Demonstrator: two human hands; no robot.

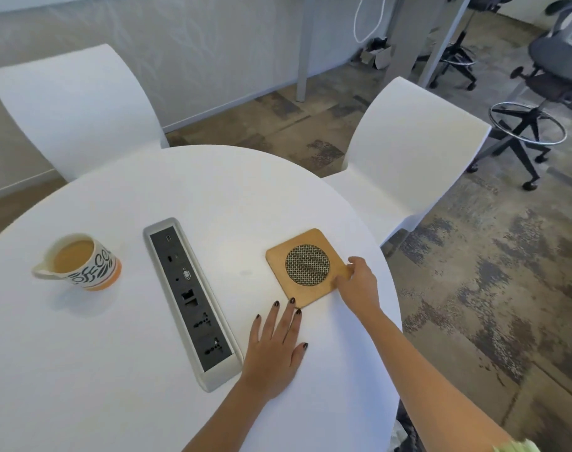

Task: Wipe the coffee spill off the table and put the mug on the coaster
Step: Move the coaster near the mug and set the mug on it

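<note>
A cream mug with black lettering and an orange base stands upright at the left of the round white table, full of milky coffee. A square wooden coaster with a round mesh centre lies at the right. My right hand grips the coaster's near right corner. My left hand lies flat on the table, fingers spread, its fingertips touching the coaster's near edge. A faint small smudge shows on the table left of the coaster. No cloth is in view.
A recessed grey power and data strip runs across the table between mug and coaster. Two white chairs stand behind the table. Office stools stand on the carpet at the right.
</note>
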